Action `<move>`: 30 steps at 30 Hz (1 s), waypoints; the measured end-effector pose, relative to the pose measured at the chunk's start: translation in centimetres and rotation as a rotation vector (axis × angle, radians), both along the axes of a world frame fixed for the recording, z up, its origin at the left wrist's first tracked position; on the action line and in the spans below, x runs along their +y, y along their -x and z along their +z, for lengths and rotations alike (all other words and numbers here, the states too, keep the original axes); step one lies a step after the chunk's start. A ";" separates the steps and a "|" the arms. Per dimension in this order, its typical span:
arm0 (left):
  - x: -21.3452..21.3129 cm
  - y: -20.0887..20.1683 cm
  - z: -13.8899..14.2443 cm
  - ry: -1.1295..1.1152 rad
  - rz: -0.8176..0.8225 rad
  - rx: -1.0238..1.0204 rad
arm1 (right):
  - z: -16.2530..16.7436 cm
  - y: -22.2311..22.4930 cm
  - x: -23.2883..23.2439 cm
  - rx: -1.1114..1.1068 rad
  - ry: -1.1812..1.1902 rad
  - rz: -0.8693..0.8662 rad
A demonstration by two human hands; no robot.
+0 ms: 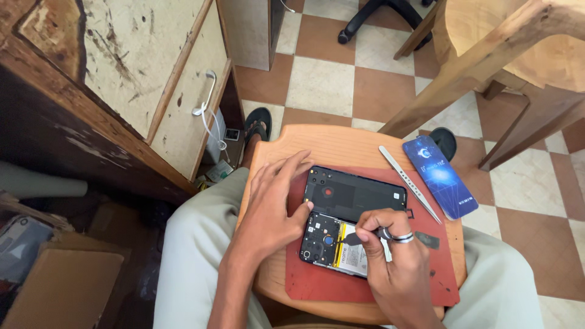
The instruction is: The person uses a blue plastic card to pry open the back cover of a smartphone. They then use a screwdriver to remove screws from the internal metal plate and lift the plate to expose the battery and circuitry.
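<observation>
Steadying the opened phone [332, 240] on the red mat [317, 283] with my left hand [274, 207], fingers spread flat; my right hand [396, 268] pinches a small pry tool [359, 237] at the battery [353, 253]. Tweezers [408, 183] lie far right.

Soft even daylight, faint shadows, sharp centre, wide-angle bending at edges

Left hand [274, 204] steadies opened phone [334, 244]; right hand [399, 268] presses pry tool [353, 239] inside.
</observation>
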State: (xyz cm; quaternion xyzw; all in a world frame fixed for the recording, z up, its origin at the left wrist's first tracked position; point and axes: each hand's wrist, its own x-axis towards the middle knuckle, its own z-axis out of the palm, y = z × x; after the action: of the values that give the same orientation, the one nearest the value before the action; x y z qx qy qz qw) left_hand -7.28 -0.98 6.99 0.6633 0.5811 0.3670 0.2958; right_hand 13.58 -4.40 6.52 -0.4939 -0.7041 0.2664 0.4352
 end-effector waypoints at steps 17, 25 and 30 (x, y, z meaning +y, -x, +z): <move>0.0 -0.1 -0.9 -0.024 -0.024 0.023 | 3.9 -0.9 1.7 -0.288 0.011 0.404; 0.0 -0.3 -0.1 -0.112 0.010 -0.039 | 4.9 0.1 1.7 -0.301 -0.029 0.400; 0.0 -0.5 0.5 -0.121 0.013 -0.098 | 4.8 0.3 1.8 -0.343 -0.099 0.364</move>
State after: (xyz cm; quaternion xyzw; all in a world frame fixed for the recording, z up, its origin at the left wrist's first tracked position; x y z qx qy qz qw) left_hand -6.80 -0.96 7.44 0.6575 0.5470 0.4356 0.2807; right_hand 13.25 -2.60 11.35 -0.3751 -0.8571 0.2177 0.2780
